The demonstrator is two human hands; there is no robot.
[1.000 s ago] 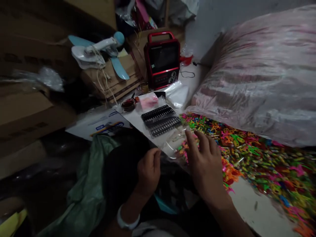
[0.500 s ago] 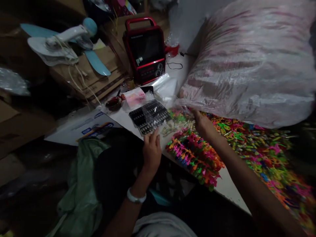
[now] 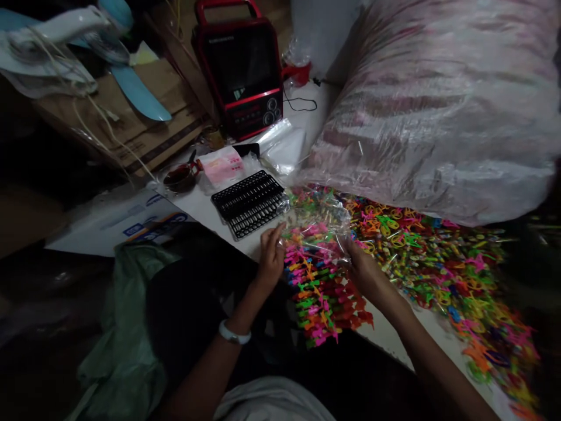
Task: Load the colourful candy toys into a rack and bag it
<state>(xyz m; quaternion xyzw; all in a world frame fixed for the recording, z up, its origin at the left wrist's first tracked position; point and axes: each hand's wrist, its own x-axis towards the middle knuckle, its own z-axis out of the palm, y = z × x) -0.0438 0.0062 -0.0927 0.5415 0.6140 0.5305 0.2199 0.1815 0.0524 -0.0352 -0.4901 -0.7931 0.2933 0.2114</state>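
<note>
My left hand and my right hand hold a clear plastic bag by its two sides, over rows of small bright plastic pieces at the white table's near edge. The bag's mouth faces me and coloured pieces show through it. A loose heap of the same coloured pieces spreads to the right of my right hand. A white band sits on my left wrist.
A black slotted tray lies just beyond my left hand. Behind it are a pink packet, a small dark bowl, a red portable set and a stack of clear bags. A huge plastic sack fills the right.
My right hand has drawn back from the far side of the pile to the bag's right edge. The bag now lies over the rows of pieces. The camera has tilted down and left.
</note>
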